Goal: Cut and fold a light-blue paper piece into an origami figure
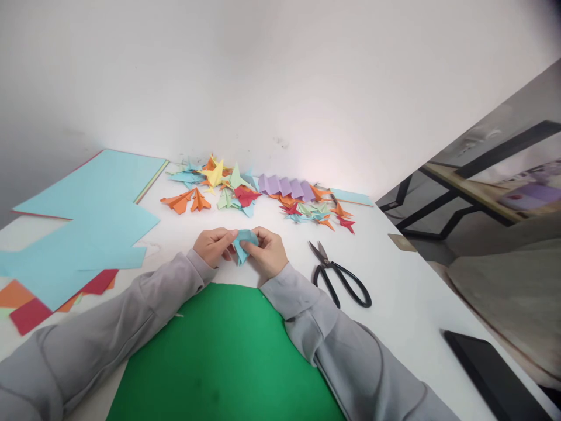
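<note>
Folded paper piece (244, 242) held between left hand (213, 246) and right hand (268, 252) above the tabletop (407, 292), scissors (339, 275) laid right of them, heap of folded figures (258, 199) set behind, stacked sheets (83, 234) spread to the left, mat (223, 356) placed in front, tablet (491, 374) at the near right edge.

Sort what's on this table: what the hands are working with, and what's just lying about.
In hand: folded light-blue paper piece, pinched by left hand and right hand.

Lying about: scissors, finished origami pile, light-blue sheets, green sheet, black tablet.
</note>
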Demonstrator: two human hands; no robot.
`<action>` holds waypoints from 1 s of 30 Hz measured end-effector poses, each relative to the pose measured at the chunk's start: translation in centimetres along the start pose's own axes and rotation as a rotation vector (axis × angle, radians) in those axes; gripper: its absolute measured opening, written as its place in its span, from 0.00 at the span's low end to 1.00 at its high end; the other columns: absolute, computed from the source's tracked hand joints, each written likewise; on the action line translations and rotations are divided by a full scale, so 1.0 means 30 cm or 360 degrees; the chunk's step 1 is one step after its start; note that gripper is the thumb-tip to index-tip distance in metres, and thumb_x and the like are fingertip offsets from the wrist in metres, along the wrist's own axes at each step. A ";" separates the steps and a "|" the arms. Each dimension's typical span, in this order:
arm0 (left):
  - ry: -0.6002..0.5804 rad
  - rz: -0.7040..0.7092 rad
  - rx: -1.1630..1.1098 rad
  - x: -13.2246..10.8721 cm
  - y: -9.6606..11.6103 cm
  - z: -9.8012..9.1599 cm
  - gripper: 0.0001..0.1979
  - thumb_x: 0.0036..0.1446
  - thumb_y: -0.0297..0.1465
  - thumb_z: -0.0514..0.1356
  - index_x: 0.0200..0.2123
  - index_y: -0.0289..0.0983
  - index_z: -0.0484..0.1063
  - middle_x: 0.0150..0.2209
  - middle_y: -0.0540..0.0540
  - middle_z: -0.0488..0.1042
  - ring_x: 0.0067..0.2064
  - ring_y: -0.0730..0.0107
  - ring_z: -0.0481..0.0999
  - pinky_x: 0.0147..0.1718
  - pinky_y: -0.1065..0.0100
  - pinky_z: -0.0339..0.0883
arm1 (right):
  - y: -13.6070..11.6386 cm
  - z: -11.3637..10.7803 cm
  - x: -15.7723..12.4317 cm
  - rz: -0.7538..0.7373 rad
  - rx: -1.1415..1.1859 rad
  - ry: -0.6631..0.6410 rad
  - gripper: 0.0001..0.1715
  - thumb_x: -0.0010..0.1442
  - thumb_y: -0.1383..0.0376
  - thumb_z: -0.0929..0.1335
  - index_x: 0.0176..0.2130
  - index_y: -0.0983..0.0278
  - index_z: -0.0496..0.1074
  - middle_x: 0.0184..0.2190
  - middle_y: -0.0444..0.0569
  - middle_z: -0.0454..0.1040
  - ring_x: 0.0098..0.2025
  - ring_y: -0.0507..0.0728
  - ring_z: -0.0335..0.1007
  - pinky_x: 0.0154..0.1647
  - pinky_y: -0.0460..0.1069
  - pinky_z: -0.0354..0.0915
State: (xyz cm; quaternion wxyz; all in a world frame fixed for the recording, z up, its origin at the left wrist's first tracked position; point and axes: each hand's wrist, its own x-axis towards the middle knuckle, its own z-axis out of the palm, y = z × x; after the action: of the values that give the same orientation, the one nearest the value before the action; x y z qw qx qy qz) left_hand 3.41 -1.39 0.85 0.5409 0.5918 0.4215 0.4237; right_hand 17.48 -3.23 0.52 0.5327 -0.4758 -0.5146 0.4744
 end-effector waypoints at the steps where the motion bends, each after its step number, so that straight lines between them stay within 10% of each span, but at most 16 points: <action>1: -0.0004 0.0001 -0.0010 0.000 0.002 0.000 0.21 0.46 0.46 0.57 0.18 0.32 0.69 0.17 0.49 0.67 0.16 0.76 0.67 0.14 0.73 0.63 | -0.003 -0.001 -0.001 -0.0003 -0.0005 -0.0012 0.08 0.39 0.65 0.70 0.21 0.64 0.66 0.16 0.39 0.65 0.19 0.49 0.58 0.23 0.46 0.56; 30: 0.0069 -0.0074 -0.0282 0.010 -0.001 -0.001 0.18 0.37 0.42 0.64 0.28 0.32 0.77 0.22 0.47 0.74 0.22 0.73 0.71 0.22 0.69 0.70 | -0.010 -0.002 -0.005 0.0079 0.0180 0.0022 0.15 0.34 0.58 0.75 0.21 0.64 0.70 0.17 0.42 0.71 0.20 0.51 0.64 0.25 0.49 0.64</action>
State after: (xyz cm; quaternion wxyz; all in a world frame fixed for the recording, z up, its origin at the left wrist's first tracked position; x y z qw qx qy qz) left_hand 3.46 -1.10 0.83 0.5916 0.5224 0.4076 0.4594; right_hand 17.55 -3.43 0.79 0.5503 -0.4609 -0.4714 0.5124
